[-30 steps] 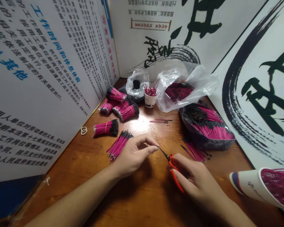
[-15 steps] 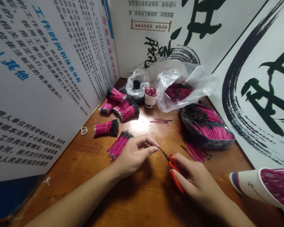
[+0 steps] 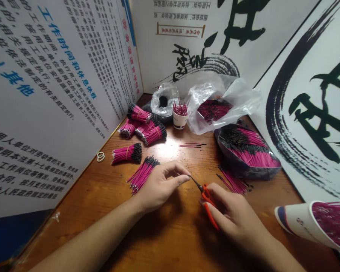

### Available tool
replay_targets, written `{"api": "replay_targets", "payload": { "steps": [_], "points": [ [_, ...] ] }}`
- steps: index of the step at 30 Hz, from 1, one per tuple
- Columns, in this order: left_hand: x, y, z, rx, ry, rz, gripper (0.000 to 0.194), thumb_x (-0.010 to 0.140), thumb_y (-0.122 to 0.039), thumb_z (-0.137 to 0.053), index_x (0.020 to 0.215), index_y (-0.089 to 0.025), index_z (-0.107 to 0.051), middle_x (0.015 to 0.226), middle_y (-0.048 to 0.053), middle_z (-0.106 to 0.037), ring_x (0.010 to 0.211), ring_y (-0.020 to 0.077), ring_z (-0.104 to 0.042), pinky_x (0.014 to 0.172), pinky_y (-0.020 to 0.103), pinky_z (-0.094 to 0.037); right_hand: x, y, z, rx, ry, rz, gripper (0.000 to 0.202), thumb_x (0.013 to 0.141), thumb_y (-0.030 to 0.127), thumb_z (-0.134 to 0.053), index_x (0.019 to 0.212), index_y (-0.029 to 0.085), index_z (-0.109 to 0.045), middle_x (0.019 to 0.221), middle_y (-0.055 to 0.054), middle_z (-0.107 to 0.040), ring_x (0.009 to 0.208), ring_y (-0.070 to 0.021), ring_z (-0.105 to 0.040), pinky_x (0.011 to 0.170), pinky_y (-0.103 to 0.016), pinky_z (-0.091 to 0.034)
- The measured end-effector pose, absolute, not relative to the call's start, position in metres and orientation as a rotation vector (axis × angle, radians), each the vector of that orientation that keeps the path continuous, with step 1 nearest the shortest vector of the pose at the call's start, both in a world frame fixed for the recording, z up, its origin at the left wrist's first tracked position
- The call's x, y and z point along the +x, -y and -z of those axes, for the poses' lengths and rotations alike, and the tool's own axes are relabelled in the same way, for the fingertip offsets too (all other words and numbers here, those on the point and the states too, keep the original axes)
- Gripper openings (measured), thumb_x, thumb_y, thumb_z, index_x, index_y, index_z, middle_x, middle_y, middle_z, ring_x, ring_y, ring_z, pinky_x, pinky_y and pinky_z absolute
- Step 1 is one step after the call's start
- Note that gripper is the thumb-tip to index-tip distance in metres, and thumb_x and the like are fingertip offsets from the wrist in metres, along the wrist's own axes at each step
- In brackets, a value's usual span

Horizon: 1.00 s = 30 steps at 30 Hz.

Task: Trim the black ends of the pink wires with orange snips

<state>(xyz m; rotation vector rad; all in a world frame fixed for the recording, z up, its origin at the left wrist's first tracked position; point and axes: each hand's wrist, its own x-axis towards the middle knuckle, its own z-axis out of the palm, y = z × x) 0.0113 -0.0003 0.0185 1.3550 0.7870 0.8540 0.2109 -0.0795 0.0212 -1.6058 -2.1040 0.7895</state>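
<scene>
My right hand (image 3: 226,213) is closed around the orange handles of a small pair of scissors (image 3: 208,196). Their thin dark blades point up and left, and the tip touches or nearly touches the fingertips of my left hand (image 3: 163,183). The thumb and forefinger of that hand are pinched together; whatever sits between them is too small to make out. Just beyond my left wrist lies a loose bundle of pink wires (image 3: 141,175) with black ends. A tied bundle (image 3: 127,153) rests behind it, held by a rubber band.
More tied bundles (image 3: 147,126) are piled at the back left. A paper cup (image 3: 180,121) of wires stands by a clear plastic bag (image 3: 198,126). To the right are an open dark bag (image 3: 243,172), loose wires (image 3: 234,183) and a tilted cup (image 3: 297,221). White bands (image 3: 101,156) lie left.
Almost nothing differs. Both hands keep their places, with the scissors' tip still at my left fingertips.
</scene>
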Motion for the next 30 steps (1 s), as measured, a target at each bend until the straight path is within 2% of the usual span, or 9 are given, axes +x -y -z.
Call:
{"api": "replay_targets", "payload": {
  "steps": [30],
  "points": [
    [0.0110,-0.0004,-0.0177,1.370,-0.791,-0.854,0.008,0.082,-0.021,-0.066,0.080,-0.013,-0.065,0.076,0.001,-0.062,0.073,0.0115,-0.054,0.071,0.024,-0.043,0.2124,0.0786,-0.0220,-1.622,2.138,-0.722,0.016,0.092,0.029,-0.044,0.077,0.023,-0.044,0.062,0.003,-0.058,0.053,-0.0130,-0.049,0.052,-0.023,-0.033]
  ]
}}
